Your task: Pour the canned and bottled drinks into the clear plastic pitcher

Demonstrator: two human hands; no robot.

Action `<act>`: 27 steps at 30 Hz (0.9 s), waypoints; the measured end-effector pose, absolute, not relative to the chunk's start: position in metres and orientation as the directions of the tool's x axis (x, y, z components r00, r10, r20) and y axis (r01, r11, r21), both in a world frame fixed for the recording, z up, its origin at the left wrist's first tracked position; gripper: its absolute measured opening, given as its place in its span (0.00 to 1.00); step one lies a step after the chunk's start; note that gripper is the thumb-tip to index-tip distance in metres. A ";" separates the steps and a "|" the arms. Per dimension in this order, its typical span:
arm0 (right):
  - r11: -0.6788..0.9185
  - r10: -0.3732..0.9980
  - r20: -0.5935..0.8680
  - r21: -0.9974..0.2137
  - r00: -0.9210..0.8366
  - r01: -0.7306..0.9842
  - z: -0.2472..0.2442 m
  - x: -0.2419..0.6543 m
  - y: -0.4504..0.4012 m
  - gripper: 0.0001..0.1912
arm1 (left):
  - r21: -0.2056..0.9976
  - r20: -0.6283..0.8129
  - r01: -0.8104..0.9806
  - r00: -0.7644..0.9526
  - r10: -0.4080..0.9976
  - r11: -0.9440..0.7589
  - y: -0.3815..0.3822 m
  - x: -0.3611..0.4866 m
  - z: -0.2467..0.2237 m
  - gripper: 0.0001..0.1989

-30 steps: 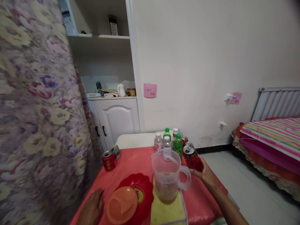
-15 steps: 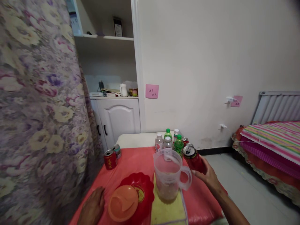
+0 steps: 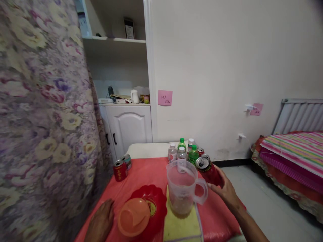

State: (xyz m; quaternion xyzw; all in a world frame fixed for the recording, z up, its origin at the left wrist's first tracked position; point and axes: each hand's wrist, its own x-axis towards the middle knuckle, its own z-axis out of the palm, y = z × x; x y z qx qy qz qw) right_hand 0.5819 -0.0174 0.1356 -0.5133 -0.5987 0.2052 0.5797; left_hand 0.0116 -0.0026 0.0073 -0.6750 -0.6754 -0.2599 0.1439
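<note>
My right hand (image 3: pixel 225 188) is wrapped round a red drink can (image 3: pixel 211 173). The can tilts left, its top near the rim of a clear plastic measuring jug (image 3: pixel 180 191). Some liquid lies low in the jug, which stands on a folded yellow cloth (image 3: pixel 183 228). My left hand (image 3: pixel 101 220) lies flat on the red table cover, holding nothing. Right of it, an orange divided bowl (image 3: pixel 133 216) rests partly over a red scalloped plate (image 3: pixel 161 210).
Several bottles, among them a green-capped bottle (image 3: pixel 193 154), stand behind the jug with more cans. Another red can (image 3: pixel 119 170) and a teal-topped can (image 3: pixel 127 161) stand at the table's left. A floral curtain (image 3: pixel 50 117) hangs at left; a bed (image 3: pixel 295 154) is at right.
The red can in my right hand has tipped very slightly further left. The whole view has shifted a little; my left hand stays on the table.
</note>
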 end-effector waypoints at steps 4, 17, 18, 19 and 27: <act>0.411 0.839 0.510 -0.824 0.193 0.389 0.135 0.581 -0.016 0.41 | 0.167 0.545 0.985 -0.059 0.837 -0.039 -0.004 0.013 0.010 0.24; 0.397 0.850 0.494 -0.828 0.181 0.395 0.139 0.580 -0.021 0.43 | 0.193 0.547 0.981 -0.080 0.833 -0.032 -0.007 0.018 0.015 0.23; 0.400 0.850 0.496 -0.827 0.178 0.396 0.139 0.580 -0.021 0.43 | 0.195 0.549 0.980 -0.083 0.831 -0.031 -0.007 0.019 0.016 0.23; 0.402 0.850 0.498 -0.825 0.175 0.396 0.139 0.580 -0.021 0.42 | 0.198 0.552 0.980 -0.087 0.829 -0.029 -0.007 0.019 0.016 0.22; 0.397 0.862 0.482 -0.834 0.156 0.383 0.138 0.581 -0.021 0.43 | 0.199 0.548 0.979 -0.079 0.833 -0.038 -0.008 0.018 0.016 0.23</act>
